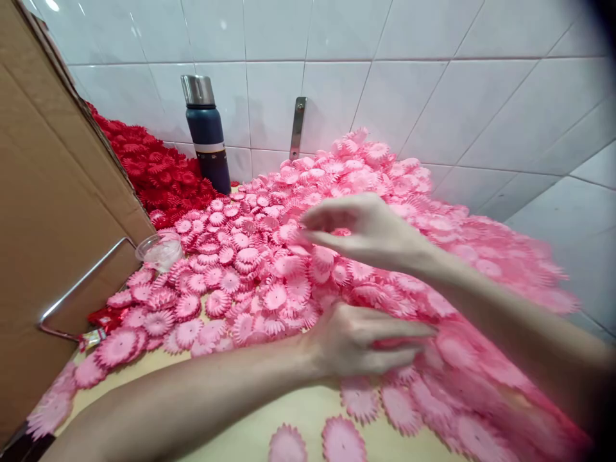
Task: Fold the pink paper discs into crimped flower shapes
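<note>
Pink scalloped discs, like flower petals [248,260], lie in a large heap across the surface. My right hand [366,228] reaches in from the right over the middle of the heap, with thumb and fingers curved towards each other at a pale pink petal disc [291,234]; the fingertips are somewhat blurred. Below it my left hand [368,340] comes from the left, and the forearms point opposite ways. Its fingers are stretched out to the right, apart, over the near edge of the heap. Motion blurs the discs just beyond them.
A dark blue bottle [206,147] with a metal cap stands at the back by a red heap of similar pieces [149,167]. Cardboard [58,212] rises on the left, near a clear plastic cup [161,252] and a bent metal rod [86,282]. Behind is a white tiled wall [337,38] with a metal bracket [298,128].
</note>
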The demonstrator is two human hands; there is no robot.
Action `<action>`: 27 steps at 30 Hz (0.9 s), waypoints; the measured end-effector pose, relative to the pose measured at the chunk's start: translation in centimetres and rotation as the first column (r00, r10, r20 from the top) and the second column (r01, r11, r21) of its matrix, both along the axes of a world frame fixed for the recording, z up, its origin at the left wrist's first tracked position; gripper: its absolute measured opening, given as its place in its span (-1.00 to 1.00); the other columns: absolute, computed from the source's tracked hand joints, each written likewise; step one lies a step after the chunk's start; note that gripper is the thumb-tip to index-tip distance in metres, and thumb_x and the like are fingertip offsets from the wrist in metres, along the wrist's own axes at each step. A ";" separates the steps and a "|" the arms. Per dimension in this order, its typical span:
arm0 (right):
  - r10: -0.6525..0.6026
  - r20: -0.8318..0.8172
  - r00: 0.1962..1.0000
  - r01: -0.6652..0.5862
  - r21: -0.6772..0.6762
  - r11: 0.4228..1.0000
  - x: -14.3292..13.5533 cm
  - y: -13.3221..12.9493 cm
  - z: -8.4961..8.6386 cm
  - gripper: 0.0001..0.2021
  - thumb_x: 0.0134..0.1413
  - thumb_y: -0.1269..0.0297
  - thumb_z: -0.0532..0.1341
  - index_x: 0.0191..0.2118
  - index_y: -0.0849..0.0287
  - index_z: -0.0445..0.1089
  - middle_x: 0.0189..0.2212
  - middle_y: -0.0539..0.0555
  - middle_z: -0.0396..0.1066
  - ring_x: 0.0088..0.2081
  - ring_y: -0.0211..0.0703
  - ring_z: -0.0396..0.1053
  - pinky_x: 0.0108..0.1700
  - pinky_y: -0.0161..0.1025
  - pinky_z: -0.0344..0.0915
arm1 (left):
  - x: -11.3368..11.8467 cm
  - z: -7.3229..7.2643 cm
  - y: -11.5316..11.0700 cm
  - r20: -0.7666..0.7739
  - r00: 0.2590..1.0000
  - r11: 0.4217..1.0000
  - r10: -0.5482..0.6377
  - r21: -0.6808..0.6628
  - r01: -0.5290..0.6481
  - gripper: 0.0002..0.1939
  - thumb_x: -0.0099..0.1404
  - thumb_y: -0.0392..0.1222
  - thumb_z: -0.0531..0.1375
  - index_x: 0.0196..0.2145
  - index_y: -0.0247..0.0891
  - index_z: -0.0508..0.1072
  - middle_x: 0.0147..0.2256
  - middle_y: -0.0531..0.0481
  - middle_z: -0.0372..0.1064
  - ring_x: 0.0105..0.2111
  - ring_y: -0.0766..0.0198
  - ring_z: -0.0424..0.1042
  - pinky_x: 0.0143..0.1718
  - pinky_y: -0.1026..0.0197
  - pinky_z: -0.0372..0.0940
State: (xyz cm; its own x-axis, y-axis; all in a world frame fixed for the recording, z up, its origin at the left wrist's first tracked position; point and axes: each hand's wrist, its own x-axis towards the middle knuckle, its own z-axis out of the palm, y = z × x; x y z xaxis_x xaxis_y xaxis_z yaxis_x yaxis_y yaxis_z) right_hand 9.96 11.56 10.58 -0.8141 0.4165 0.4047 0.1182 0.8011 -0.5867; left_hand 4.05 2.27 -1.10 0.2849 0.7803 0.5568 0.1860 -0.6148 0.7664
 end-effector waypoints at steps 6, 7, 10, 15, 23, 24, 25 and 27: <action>0.313 0.185 0.932 -0.348 0.211 0.913 -9.6 -1.5 -1.0 -0.57 0.02 0.65 0.19 0.03 0.25 0.40 0.00 0.18 0.45 -0.04 -0.09 0.41 -0.09 -0.17 0.41 | 0.3 -0.3 0.2 0.075 0.997 1.000 0.012 -0.005 -0.012 -0.84 0.23 -0.18 0.20 -0.30 -0.15 0.60 -0.17 -0.01 0.59 -0.17 0.13 0.58 -0.02 0.11 0.46; 0.313 0.294 0.903 -0.397 0.294 0.870 -10.6 -1.6 -1.7 -0.57 -0.02 0.69 0.17 0.00 0.27 0.41 -0.12 0.18 0.50 -0.14 -0.10 0.44 -0.19 -0.18 0.40 | 0.3 -0.4 0.3 0.072 0.997 1.000 0.007 0.011 -0.008 -0.86 0.22 -0.20 0.20 -0.36 -0.16 0.59 -0.21 -0.02 0.60 -0.16 0.11 0.57 -0.02 0.10 0.46; 0.238 0.406 0.883 -0.435 0.511 0.742 -12.5 -1.4 -3.8 -0.62 0.01 0.71 0.07 -0.10 0.31 0.45 -0.43 0.11 0.47 -0.38 -0.17 0.37 -0.26 -0.16 0.30 | 0.5 -0.5 0.5 0.001 1.000 1.000 0.005 0.021 -0.005 -0.79 0.21 -0.24 0.17 -0.53 -0.15 0.54 -0.38 -0.02 0.60 -0.24 0.08 0.59 -0.10 0.07 0.48; 0.190 0.338 0.922 -0.349 0.510 0.786 -11.8 -0.9 -3.3 -0.62 0.03 0.76 -0.02 -0.19 0.35 0.45 -0.45 0.12 0.45 -0.38 -0.20 0.37 -0.31 -0.20 0.28 | 0.6 -0.8 0.5 0.091 0.995 0.999 0.027 0.019 -0.029 -0.77 0.19 -0.21 0.19 -0.60 -0.14 0.51 -0.44 -0.01 0.58 -0.31 0.09 0.59 -0.19 0.07 0.48; 0.015 0.001 1.000 -0.015 -0.013 1.000 -2.4 0.4 1.0 -0.84 0.09 0.50 0.19 -0.21 0.24 0.46 -0.23 0.12 0.53 -0.19 -0.15 0.50 -0.10 -0.14 0.49 | 0.4 0.6 0.1 0.266 0.909 0.919 0.322 -0.317 -0.233 -0.82 0.22 -0.12 0.24 -0.26 -0.23 0.53 -0.49 0.00 0.49 -0.63 0.37 0.29 -0.56 0.25 0.25; -0.024 0.012 1.000 0.024 -0.038 0.999 -0.9 0.7 1.1 -0.85 0.08 0.44 0.22 -0.20 0.22 0.46 -0.24 0.12 0.53 -0.19 -0.13 0.51 -0.10 -0.12 0.50 | 0.4 0.8 0.3 0.311 0.873 0.899 0.376 -0.352 -0.262 -0.85 0.22 -0.12 0.25 -0.29 -0.24 0.50 -0.49 0.01 0.46 -0.59 0.37 0.30 -0.53 0.26 0.25; -0.054 0.017 0.998 0.055 -0.057 0.997 0.6 1.1 1.1 -0.85 0.08 0.38 0.24 -0.19 0.21 0.46 -0.24 0.12 0.53 -0.18 -0.10 0.51 -0.11 -0.10 0.50 | 0.4 0.9 0.5 0.364 0.830 0.883 0.422 -0.374 -0.284 -0.86 0.22 -0.12 0.26 -0.33 -0.24 0.44 -0.47 0.02 0.42 -0.54 0.36 0.33 -0.48 0.28 0.27; -0.098 0.066 0.993 0.104 -0.091 0.990 3.4 1.7 1.0 -0.83 0.06 0.33 0.26 -0.19 0.19 0.45 -0.23 0.13 0.52 -0.17 -0.07 0.51 -0.11 -0.07 0.51 | 0.4 1.1 1.1 0.472 0.738 0.863 0.483 -0.401 -0.308 -0.80 0.19 -0.14 0.30 -0.34 -0.23 0.34 -0.42 0.05 0.36 -0.45 0.37 0.36 -0.40 0.31 0.30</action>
State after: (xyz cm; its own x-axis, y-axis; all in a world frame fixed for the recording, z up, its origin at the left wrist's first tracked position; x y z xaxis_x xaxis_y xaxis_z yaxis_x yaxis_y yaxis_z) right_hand 13.37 13.31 11.56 -0.7882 0.5315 0.3104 0.2335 0.7248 -0.6482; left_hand 4.40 3.32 -0.01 -0.3644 0.8947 0.2584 -0.1344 -0.3251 0.9361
